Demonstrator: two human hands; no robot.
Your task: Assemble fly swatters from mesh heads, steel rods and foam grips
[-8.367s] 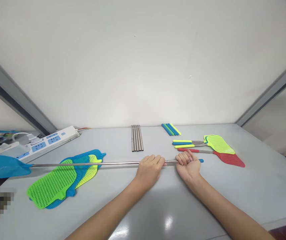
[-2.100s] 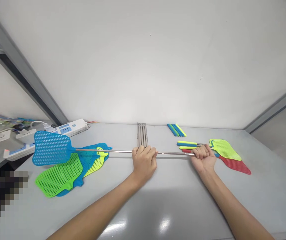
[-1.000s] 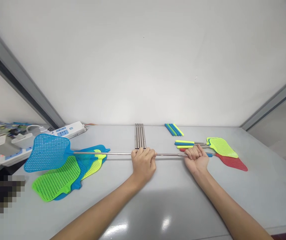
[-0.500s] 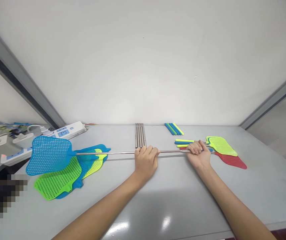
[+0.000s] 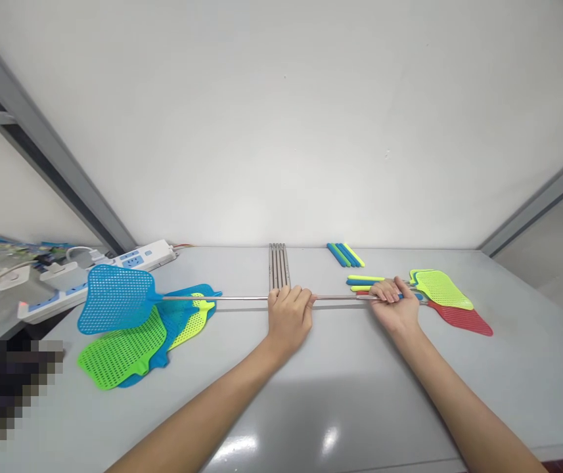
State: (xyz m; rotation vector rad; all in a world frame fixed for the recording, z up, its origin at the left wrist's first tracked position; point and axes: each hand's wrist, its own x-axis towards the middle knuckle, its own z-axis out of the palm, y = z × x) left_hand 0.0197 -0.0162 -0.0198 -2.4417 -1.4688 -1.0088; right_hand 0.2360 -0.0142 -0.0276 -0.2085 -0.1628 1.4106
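Before the tubes [image 5: 279, 269], a swatter [image 5: 217, 298] is held; left of them, heads [image 5: 123, 351] are piled; right, grips [image 5: 345, 255] and stacked swatters [image 5: 443, 289].

"What sits toward nine o'clock?"

"A white power strip [image 5: 136, 260], lying aslant, with blue socket panels. A white plug [image 5: 96, 257] with a curving cable seems seated in it."

"And the reddish wires [image 5: 183, 246]?"

"They show at the strip's far end, near the pale wall [image 5: 281, 131] that fills twelve o'clock."

"The posts?"

"One grey post [image 5: 49, 131] slants at ten, another grey post [image 5: 542, 202] at three. Six belongs to the glossy grey table [image 5: 340, 381]."
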